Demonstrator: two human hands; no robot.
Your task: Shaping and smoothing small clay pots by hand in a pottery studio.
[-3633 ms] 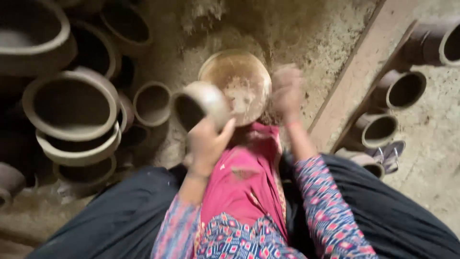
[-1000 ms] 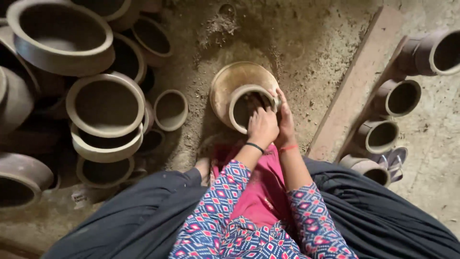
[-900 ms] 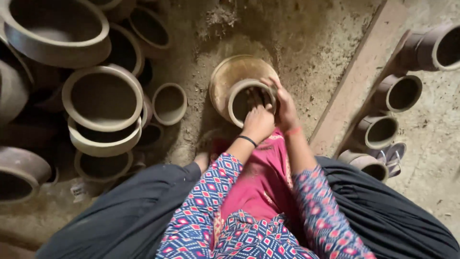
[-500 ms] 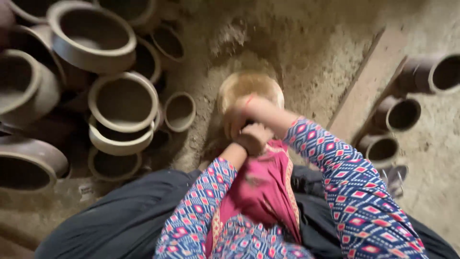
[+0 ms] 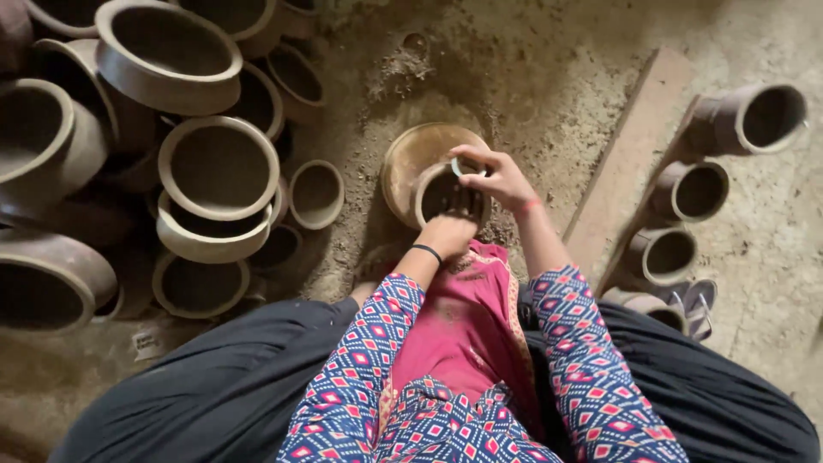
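Seen from above, looking down at a lap in black trousers point(image 5: 214, 386), a pink tunic point(image 5: 467, 330) and blue-and-red patterned sleeves point(image 5: 360, 360), seated on an earthen floor point(image 5: 531, 77).

Just ahead of the knees, a small clay pot point(image 5: 452, 194), mouth up, sitting in a shallow round dish point(image 5: 411, 159) on the floor. Left hand point(image 5: 447, 230) reaching into the pot's mouth from the near side, fingers down inside and hidden in shadow, so cannot tell whether curled or flat; a dark band around that wrist. Right hand point(image 5: 497, 178) closed over the pot's far right rim, thumb and fingers pinching the edge; a red thread at that wrist.

To the left, a crowded cluster of unfired brown clay pots point(image 5: 219, 167), wide-mouthed, stacked and leaning against one another, the largest at top left point(image 5: 167, 56), one small one point(image 5: 315, 194) standing nearest the dish but apart from it. A little mound of loose clay crumbs point(image 5: 396, 64) on the floor beyond the dish.

To the right, a long flat plank point(image 5: 630, 163) lying at a slant, and past it a row of narrower clay pots point(image 5: 690, 190) on their sides, mouths turned toward the viewer. A pale sandal point(image 5: 699, 304) beside the lowest of them.
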